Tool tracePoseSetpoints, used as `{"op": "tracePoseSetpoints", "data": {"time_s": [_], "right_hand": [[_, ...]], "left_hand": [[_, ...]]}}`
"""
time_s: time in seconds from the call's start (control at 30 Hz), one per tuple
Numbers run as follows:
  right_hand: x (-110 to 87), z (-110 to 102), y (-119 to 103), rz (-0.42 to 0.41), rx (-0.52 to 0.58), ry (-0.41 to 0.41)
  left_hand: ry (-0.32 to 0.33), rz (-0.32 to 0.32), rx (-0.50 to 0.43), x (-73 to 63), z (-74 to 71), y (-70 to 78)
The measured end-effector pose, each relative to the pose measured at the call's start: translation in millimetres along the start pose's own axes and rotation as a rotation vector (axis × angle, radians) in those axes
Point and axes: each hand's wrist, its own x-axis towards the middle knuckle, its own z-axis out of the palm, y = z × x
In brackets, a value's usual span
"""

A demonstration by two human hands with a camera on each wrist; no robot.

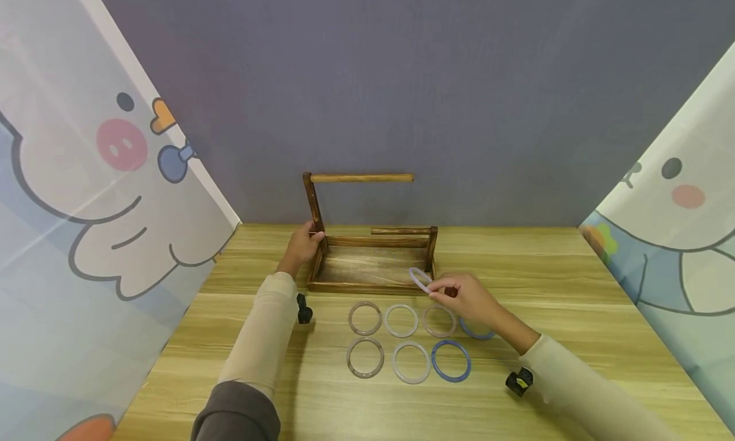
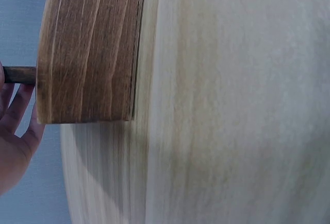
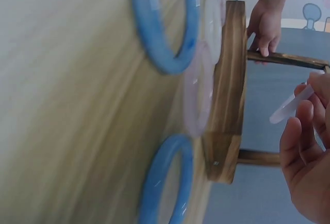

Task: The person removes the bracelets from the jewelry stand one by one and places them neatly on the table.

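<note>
A brown wooden box (image 1: 373, 286) with an upright post and a crossbar at each end stands on the table. My left hand (image 1: 300, 248) grips the foot of its left post (image 1: 313, 205); in the right wrist view, the thumb and fingers of that hand (image 3: 267, 26) lie on either side of the post. Between thumb and fingertips, my right hand (image 1: 467, 295) pinches a pale lavender bangle (image 1: 417, 277), tilted over the box's front right corner. The right wrist view shows this bangle (image 3: 291, 106) raised above the others.
Several bangles lie in two rows before the box: greyish-brown (image 1: 365, 376), whitish (image 1: 411, 381), blue (image 1: 451, 378) and pinkish (image 1: 439, 335). Another blue bangle (image 1: 478, 336) is partly under my right hand. A grey wall (image 1: 488, 109) rises behind the table (image 1: 574, 313).
</note>
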Motion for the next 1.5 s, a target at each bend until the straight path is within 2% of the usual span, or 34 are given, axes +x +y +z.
{"op": "tracePoseSetpoints", "data": {"time_s": [0.17,0.43,0.7,0.77,1.1,1.5], "right_hand": [[-15.6,-5.9,8.9,-0.037,-0.030,-0.022],[-37.9,-11.1,20.8,-0.174,-0.075,-0.061],[-55.6,-14.7,31.7,-0.433,-0.197,-0.049],[-60.3,-15.4,34.6,-0.471,-0.229,-0.032],[-80.2,-23.0,41.0,-0.559,-0.387,0.032],[-101.3,-34.6,39.7,-0.548,-0.400,-0.017]], "left_hand": [[-0.002,0.001,0.001,-1.5,-0.7,0.4],[-0.015,-0.005,-0.008,-4.0,-0.4,3.4],[-0.035,-0.011,-0.016,-2.9,0.6,1.7],[-0.030,-0.004,-0.012,-2.4,1.1,1.0],[-0.023,-0.005,-0.023,-3.7,2.0,0.7],[-0.024,-0.011,-0.011,0.0,1.0,-2.5]]}}
